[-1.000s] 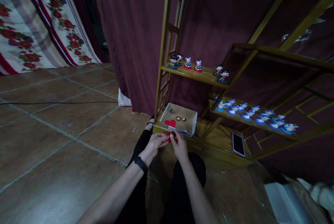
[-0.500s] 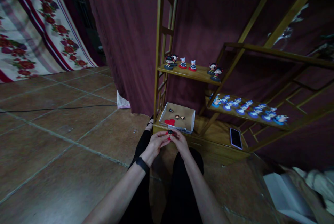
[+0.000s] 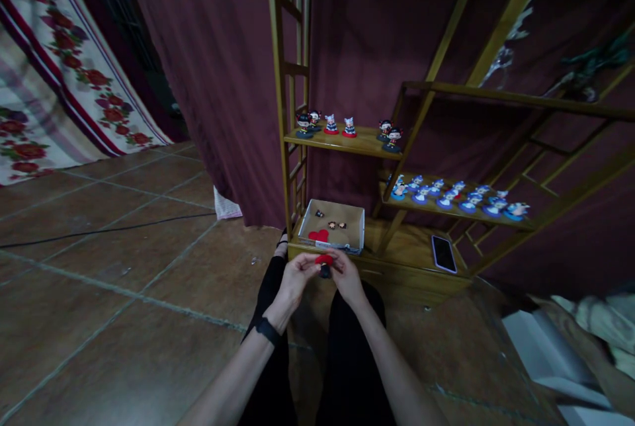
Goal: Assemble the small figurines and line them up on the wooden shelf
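Observation:
Between my two hands is a small figurine (image 3: 325, 270) with a red round base, its dark head pointing down toward me and the base on top. My left hand (image 3: 297, 275) pinches it from the left, my right hand (image 3: 346, 274) from the right. Fingers partly cover it. Just beyond my hands, a shallow cardboard box (image 3: 351, 231) sits on the low wooden cabinet. Inside it lie red bases (image 3: 318, 236) and several small figure pieces (image 3: 337, 225).
The wooden rack's upper shelf (image 3: 364, 139) carries several figurines; the lower right shelf (image 3: 421, 208) holds several blue-based ones (image 3: 446, 199). A phone (image 3: 443, 254) lies on the cabinet top. White boxes (image 3: 550, 353) stand at the lower right. A black cable (image 3: 124, 226) crosses the tiled floor.
The figurine has been turned over in my hands: its dark head was up, and now the red base is on top. My view has shifted slightly to the right.

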Tool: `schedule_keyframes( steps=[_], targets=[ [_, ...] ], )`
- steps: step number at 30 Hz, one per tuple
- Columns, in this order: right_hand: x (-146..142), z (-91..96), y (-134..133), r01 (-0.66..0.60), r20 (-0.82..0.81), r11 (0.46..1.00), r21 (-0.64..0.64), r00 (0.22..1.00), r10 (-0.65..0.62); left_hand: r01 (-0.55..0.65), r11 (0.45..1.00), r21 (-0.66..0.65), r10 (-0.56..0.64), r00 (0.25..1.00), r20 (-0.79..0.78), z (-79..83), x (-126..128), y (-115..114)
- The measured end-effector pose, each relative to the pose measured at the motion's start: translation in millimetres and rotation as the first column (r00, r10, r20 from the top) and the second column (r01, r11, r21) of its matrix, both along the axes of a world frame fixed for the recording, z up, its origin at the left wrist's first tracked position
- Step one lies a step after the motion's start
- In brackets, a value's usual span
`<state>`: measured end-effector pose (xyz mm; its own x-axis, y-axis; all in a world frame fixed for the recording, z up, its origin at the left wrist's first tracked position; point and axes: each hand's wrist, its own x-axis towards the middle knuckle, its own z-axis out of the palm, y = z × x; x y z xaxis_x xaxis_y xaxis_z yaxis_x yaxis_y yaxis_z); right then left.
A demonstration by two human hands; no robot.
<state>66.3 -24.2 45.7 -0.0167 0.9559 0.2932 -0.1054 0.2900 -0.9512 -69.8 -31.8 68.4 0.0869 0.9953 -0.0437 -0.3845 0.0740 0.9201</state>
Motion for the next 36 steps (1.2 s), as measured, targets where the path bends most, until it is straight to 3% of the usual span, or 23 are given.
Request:
schedule_keyframes(
  steps=[5,14,18,23,31,36],
  targets=[
    [-0.4,0.1,-7.8,0.044,0.081,0.997,0.060,0.995,-0.049,0.017,0.999,0.045,-0.013,0.995,-0.100,7.1,-8.1,-3.7],
    [-2.3,1.0,-11.1,0.059,0.109,0.993,0.100,0.992,-0.070,0.037,0.999,0.023,-0.036,0.998,-0.049,1.5,-10.6,-4.2],
    [-5.6,-5.0,-4.9,0.013,0.077,1.000,-0.015,0.997,-0.011,-0.008,0.994,-0.107,0.013,0.999,0.051,-3.6,-6.5,-3.4],
    [-11.6,-13.9,6.8,-0.071,-0.027,0.988,-0.136,0.997,0.068,-0.083,0.938,-0.336,0.126,0.986,0.108,-6.2,1.4,0.5],
    [-15.7,-15.5,12.4,-0.112,-0.075,0.982,-0.153,0.992,0.101,-0.178,0.931,-0.317,0.204,0.978,0.050,-4.7,6.1,1.2],
    [-13.7,-11.0,8.8,-0.206,-0.173,0.955,-0.213,0.970,0.170,-0.118,0.948,-0.296,0.152,0.984,0.094,-4.3,4.2,-2.3]
  ],
)
